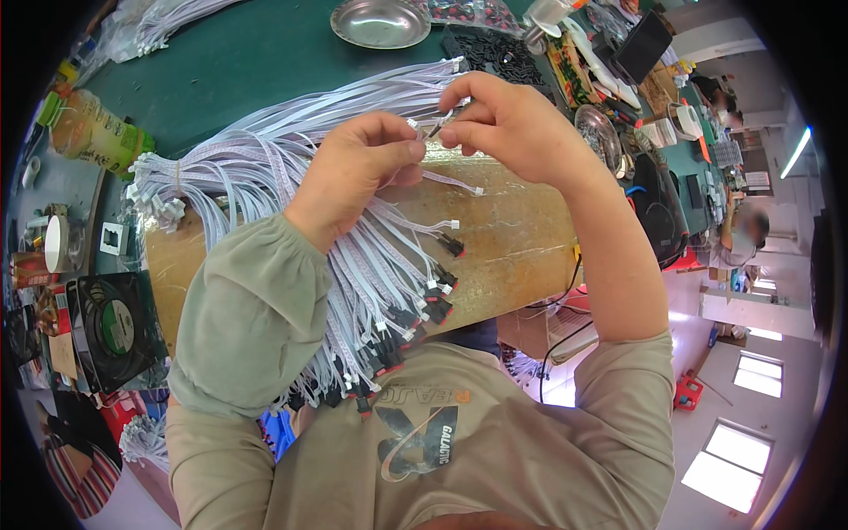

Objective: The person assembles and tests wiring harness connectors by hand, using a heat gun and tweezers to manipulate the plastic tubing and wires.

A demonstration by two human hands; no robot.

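Between my two hands, a little above the middle of the frame, is a small white connector (412, 124) on a cable end. My left hand (358, 163) is nearly closed, thumb and forefinger pinched together on that end, the other fingers curled in. My right hand (512, 124), just right of it, is closed to a pinch too, thumb and forefinger on a small slender piece (434, 131); it is too small for me to tell what kind. The two sets of fingertips are very near each other.

Under and around my left wrist spreads a big bundle of white ribbon cables (252, 177), running from the left of the frame toward the upper centre and down to the lower centre, where many finish in black plugs (384, 353) with red tips. The bundle lies partly over a brown board (517, 221) in the centre, with the green tabletop (247, 66) above it.

Further out, an oval metal dish (380, 22) sits at the top centre, and a heap of small black parts (499, 57) lies right of it. A bottle (97, 132) is at the upper left, a black fan (113, 329) at the lower left.
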